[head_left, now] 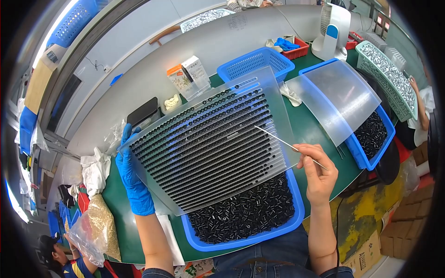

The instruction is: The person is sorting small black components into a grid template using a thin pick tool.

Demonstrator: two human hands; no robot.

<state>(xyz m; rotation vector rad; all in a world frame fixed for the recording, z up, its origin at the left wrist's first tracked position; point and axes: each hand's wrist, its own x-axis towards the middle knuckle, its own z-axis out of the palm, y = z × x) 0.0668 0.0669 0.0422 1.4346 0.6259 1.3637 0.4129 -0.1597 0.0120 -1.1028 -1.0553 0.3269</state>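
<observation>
My left hand, in a blue glove, grips the left edge of a clear slotted plate. Rows of small black cylindrical parts fill most of its slots. The plate is tilted above a blue basin holding a heap of loose black parts. My bare right hand pinches a thin metal rod, tweezers or a pick, I cannot tell which. Its tip is over the plate's upper right rows. The right fingers are closed round the rod near the plate's right edge.
At the right, a clear sheet partly covers another blue basin of black parts. Behind the plate stand a blue basket, small boxes and a white fan. A bag of golden pieces sits at left. Other people are nearby.
</observation>
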